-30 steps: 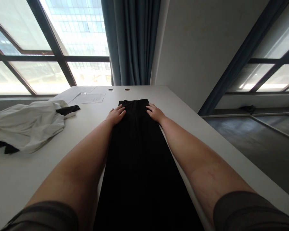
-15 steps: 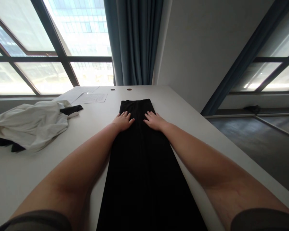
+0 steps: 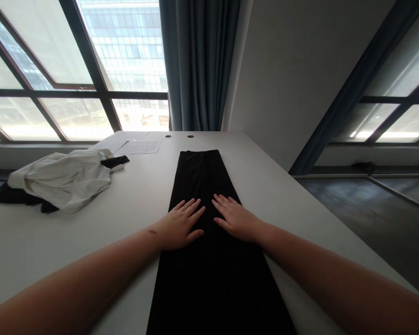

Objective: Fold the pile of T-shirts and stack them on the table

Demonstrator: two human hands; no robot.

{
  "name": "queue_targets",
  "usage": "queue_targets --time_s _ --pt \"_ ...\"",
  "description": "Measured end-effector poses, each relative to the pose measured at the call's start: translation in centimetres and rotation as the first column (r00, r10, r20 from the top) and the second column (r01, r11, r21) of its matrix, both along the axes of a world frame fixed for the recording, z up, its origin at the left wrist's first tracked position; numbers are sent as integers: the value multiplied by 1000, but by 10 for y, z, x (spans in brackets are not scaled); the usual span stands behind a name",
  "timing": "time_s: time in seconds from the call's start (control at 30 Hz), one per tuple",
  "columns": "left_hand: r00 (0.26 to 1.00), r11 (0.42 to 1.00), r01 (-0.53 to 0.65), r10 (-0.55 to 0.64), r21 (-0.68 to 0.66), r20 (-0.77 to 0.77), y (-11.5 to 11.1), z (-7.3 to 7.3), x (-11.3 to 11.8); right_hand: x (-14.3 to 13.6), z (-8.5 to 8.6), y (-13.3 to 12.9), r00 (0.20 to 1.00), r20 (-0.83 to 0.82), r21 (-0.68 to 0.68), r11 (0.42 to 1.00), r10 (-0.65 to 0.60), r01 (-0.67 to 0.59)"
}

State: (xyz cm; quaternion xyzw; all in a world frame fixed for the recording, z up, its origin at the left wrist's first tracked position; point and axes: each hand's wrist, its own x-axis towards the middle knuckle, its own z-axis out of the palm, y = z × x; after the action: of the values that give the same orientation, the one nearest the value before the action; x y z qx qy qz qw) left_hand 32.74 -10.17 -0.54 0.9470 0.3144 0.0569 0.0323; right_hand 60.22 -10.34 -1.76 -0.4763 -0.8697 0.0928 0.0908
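A long black garment [image 3: 219, 284], which looks like trousers folded lengthwise, lies flat on the white table [image 3: 125, 242], its narrow far end pointing toward the window. My left hand [image 3: 183, 224] rests flat on the garment's left half with the fingers spread. On the right half lies my right hand [image 3: 235, 217], palm down, fingers stretched out toward the middle. Neither hand grips the cloth. The garment's near end runs out of view at the bottom.
A crumpled heap of white cloth [image 3: 66, 177] with black cloth [image 3: 14, 193] under it lies on the table's left. Papers [image 3: 139, 147] lie near the far edge, beside two round cable holes [image 3: 190, 136]. Blue curtains [image 3: 199, 65] hang behind the table.
Both my hands have slid back along the black garment toward me, from near its far end to farther down. The garment stays in place; the view has shifted slightly.
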Motion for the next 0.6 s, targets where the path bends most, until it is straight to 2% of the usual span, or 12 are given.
queue_targets --time_s 0.2,0.3,0.47,0.6 --pt "997 991 79 -79 -112 12 -91 8 -17 1 5 -85 995 -89 -74 996 51 -58" --pt "993 980 118 -116 -162 22 -126 12 -25 -2 2 -124 990 -118 -103 991 71 -83" --pt "986 960 161 -164 -229 7 -156 26 -30 -9 3 -174 982 -158 -159 979 102 -127" --pt "981 956 182 -192 -232 -21 -165 42 -24 -10 27 -188 976 -134 -294 933 173 -206"
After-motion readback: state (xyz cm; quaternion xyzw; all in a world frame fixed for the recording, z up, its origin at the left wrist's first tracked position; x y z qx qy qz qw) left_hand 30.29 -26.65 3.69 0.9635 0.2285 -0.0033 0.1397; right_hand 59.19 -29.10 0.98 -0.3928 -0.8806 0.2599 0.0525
